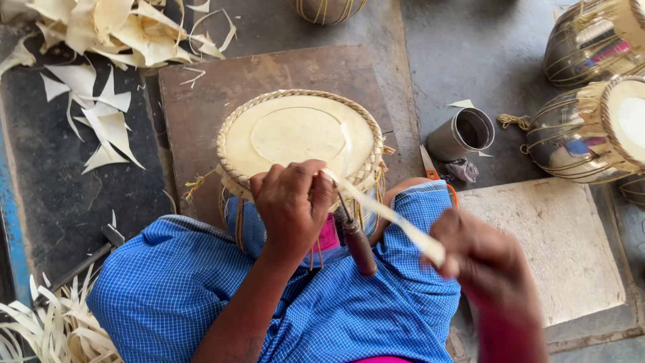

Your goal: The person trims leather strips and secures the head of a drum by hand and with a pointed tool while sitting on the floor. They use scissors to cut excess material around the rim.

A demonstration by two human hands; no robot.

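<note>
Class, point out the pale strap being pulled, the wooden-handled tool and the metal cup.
pale strap [386, 214], head view, mid-length.
wooden-handled tool [359, 247], head view, handle.
metal cup [449, 141], head view, outer wall.

1. We count five drums: one between our knees, three at the right, one at the top edge
2. We see one metal cup
3. We see two flat slabs: wooden, stone
4. We see one wooden-handled tool
5. We pull one hide strip
</note>
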